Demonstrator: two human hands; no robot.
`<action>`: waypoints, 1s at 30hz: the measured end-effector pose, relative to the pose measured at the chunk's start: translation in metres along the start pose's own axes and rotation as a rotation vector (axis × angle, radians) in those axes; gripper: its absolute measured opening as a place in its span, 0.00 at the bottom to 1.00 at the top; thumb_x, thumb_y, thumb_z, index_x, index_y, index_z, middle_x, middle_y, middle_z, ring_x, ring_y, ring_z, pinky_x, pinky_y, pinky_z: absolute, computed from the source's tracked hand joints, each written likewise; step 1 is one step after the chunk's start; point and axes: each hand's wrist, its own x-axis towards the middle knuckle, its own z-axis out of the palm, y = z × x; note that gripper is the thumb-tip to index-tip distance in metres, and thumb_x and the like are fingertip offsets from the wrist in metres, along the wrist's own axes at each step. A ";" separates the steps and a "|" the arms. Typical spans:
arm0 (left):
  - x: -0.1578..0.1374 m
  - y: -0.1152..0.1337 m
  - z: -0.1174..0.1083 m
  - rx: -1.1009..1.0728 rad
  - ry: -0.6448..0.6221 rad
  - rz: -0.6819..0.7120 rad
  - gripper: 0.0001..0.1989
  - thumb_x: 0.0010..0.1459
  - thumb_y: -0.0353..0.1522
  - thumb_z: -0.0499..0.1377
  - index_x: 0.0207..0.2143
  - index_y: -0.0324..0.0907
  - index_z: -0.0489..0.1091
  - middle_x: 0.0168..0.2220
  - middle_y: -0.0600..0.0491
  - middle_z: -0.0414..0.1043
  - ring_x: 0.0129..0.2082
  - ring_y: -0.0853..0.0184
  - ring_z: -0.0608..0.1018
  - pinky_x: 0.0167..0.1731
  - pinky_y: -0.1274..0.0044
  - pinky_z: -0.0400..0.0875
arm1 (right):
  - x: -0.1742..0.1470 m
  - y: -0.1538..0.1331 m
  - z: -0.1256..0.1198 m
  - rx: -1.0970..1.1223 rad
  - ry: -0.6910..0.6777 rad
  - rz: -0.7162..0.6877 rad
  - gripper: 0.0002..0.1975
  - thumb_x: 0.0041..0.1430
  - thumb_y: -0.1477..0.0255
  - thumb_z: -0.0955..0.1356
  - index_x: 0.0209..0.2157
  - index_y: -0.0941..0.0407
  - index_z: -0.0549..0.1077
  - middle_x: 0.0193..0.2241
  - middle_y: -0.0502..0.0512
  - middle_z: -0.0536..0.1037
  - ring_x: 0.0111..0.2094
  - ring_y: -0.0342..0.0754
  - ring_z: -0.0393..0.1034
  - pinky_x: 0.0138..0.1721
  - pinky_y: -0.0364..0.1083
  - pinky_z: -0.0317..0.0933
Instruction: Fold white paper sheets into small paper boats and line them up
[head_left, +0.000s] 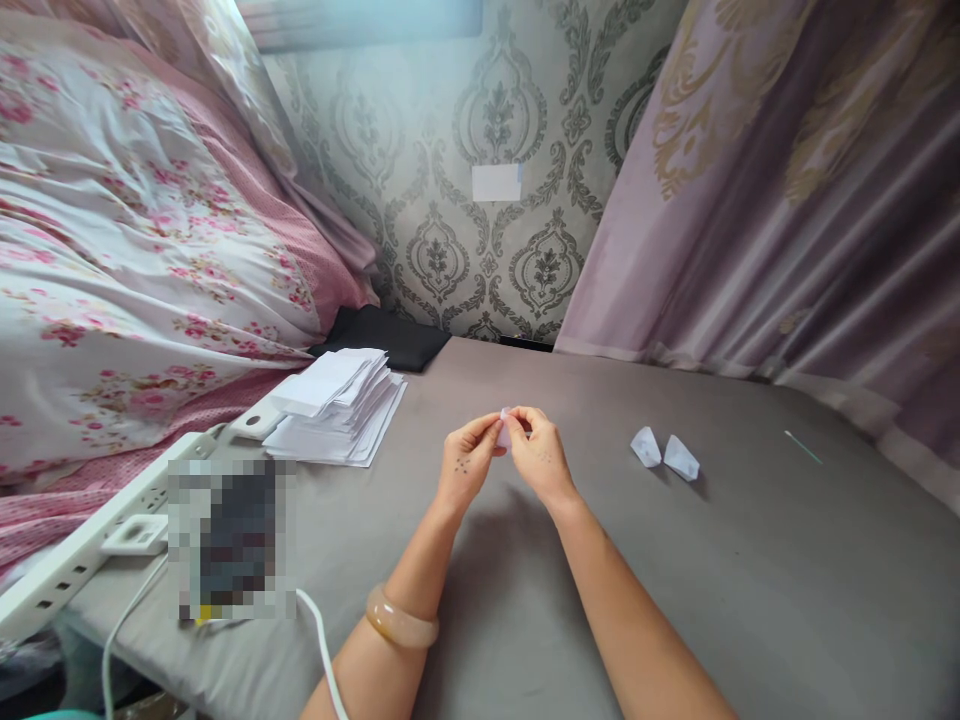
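Both of my hands meet over the middle of the grey surface, pinching a small piece of folded white paper between thumbs and fingers. My left hand grips its left side, and my right hand grips its right side. Much of the paper is hidden by the fingers, so its exact shape cannot be made out. To the right lie two small folded paper pieces, side by side. A stack of white paper sheets sits at the left, away from my hands.
A white power strip with a plugged-in charger runs along the left edge. A pixelated dark object lies near a white cable. Behind the paper stack is a black flat item. A thin stick lies far right.
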 end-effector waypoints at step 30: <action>0.004 0.007 -0.006 -0.310 0.080 -0.136 0.13 0.46 0.39 0.66 0.30 0.40 0.75 0.27 0.55 0.74 0.26 0.74 0.72 0.29 0.82 0.65 | -0.002 -0.009 -0.006 0.319 -0.191 0.225 0.17 0.44 0.65 0.72 0.37 0.58 0.73 0.31 0.54 0.78 0.31 0.46 0.72 0.33 0.45 0.67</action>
